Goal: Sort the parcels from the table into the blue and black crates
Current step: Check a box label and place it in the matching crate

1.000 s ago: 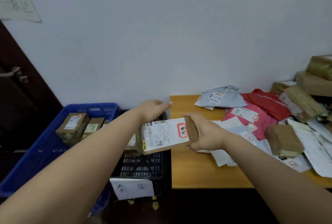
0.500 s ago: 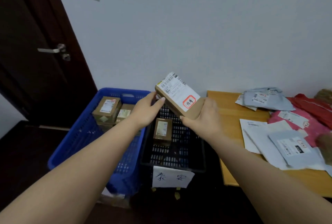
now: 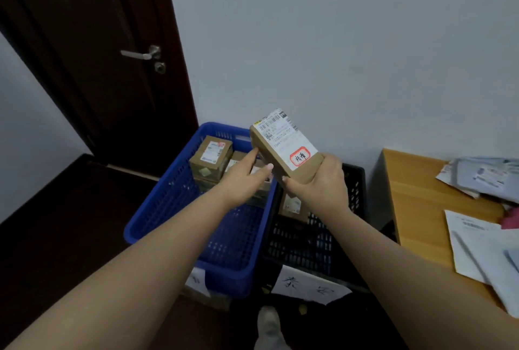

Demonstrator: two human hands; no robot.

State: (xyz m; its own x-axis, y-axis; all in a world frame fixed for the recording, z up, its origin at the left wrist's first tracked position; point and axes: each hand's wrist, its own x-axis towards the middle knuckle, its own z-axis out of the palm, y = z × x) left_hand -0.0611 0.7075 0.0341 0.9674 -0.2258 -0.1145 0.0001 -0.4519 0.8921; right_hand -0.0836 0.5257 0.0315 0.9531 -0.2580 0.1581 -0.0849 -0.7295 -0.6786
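A wooden counter (image 3: pixel 415 209) stands at the right against a pale wall, its left edge near the black crate (image 3: pixel 356 189), which sits on a dark floor just beside the blue crate (image 3: pixel 174 209). A dark door (image 3: pixel 92 68) with a metal handle (image 3: pixel 140 54) fills the upper left. The counter runs out of view to the right, so its mailers (image 3: pixel 483 178) and papers are only partly seen and cannot be counted surely. A paper sign (image 3: pixel 309 285) hangs on the black crate's front; its writing is hard to read. At least two cardboard boxes (image 3: pixel 212 156) lie at the blue crate's far end, others hidden behind the arms; one small box (image 3: pixel 292 206) shows in the black crate. The right hand (image 3: pixel 320 181) grips the lower end of a brown parcel (image 3: pixel 283 147), held tilted above the crates' shared edge. The left hand (image 3: pixel 247 172), fingers straight, touches the parcel's left side. A shoe (image 3: pixel 269 327) shows at the bottom.
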